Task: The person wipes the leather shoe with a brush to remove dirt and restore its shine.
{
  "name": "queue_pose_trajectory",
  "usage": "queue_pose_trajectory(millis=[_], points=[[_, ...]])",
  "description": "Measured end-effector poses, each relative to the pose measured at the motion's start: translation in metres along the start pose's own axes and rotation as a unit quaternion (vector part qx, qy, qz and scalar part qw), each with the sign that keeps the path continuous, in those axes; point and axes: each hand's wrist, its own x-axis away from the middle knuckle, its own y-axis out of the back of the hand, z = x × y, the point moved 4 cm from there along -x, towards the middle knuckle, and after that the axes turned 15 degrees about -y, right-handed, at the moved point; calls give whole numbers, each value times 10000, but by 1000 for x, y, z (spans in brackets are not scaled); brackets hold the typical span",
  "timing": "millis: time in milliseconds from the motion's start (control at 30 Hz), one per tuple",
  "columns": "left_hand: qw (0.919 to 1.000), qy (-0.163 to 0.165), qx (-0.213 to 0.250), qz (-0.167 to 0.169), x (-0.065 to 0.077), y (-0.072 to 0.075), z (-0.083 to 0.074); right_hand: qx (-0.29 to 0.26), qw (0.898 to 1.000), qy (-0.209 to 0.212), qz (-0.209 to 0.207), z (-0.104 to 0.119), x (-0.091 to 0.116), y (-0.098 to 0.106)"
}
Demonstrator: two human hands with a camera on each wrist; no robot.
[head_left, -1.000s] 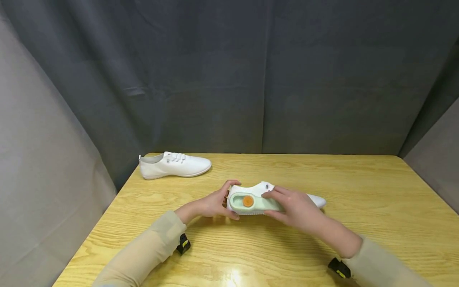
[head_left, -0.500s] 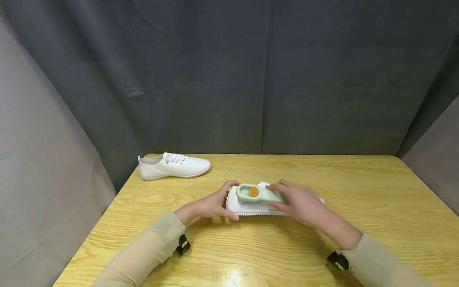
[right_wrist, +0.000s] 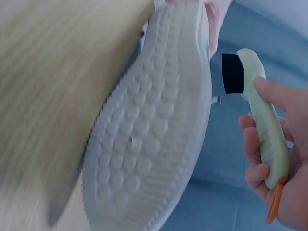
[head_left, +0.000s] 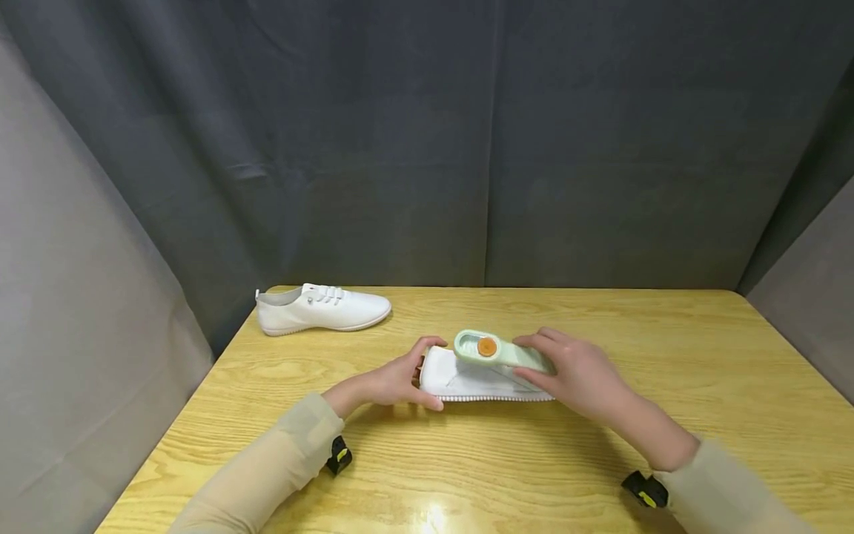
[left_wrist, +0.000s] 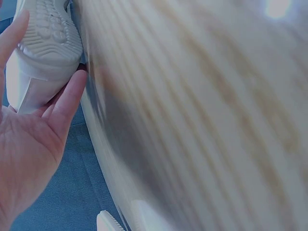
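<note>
Glare spots the table, which blurs in both wrist views.

Table: wood-grained, glossy, bright glare on its near part.
Brush: smooth pale green plastic by its look, soft sheen; above the table.
Knob: orange, matt, plastic-looking.
Bristles: black, dense, matt.
Loop: orange, smooth; cord or rubber, hard to tell.
Near shoe: white upper, smooth, low sheen; leather or synthetic, unclear.
Sole: matt, rubbery-looking, rough with round studs and fine ribs.
Far shoe: smooth white, slightly shiny; at the table's far left corner.
Curtain: dark grey cloth, matt, creased; behind the table.
Drape: paler cloth, matt, wrinkled; left of the table.
Sleeves: beige cloth, matt.
</note>
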Motion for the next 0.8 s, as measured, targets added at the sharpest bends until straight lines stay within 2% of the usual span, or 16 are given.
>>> queue_pose_trajectory(millis=[200,267,367,500,600,667,800], points=[[10000,-37,54,38,0,0,2,71,9952,931,294,18,12,-11],[10000,-35,34,44,-1,0,2,115,9928,1135,377,21,14,-14],[10000,-35,46,42,-1,0,2,188,9918,1206,377,22,16,-17],[10000,-26,91,31,0,0,1,178,9937,1018,438,19,14,-18],[10000,-9,38,10,0,-1,1,145,9959,707,543,12,10,-16],[10000,22,-15,-10,0,-1,0,186,9978,385,503,4,6,-13],[9999,71,-80,-11,1,-1,-1,340,9976,-574,206,-18,-4,-1]])
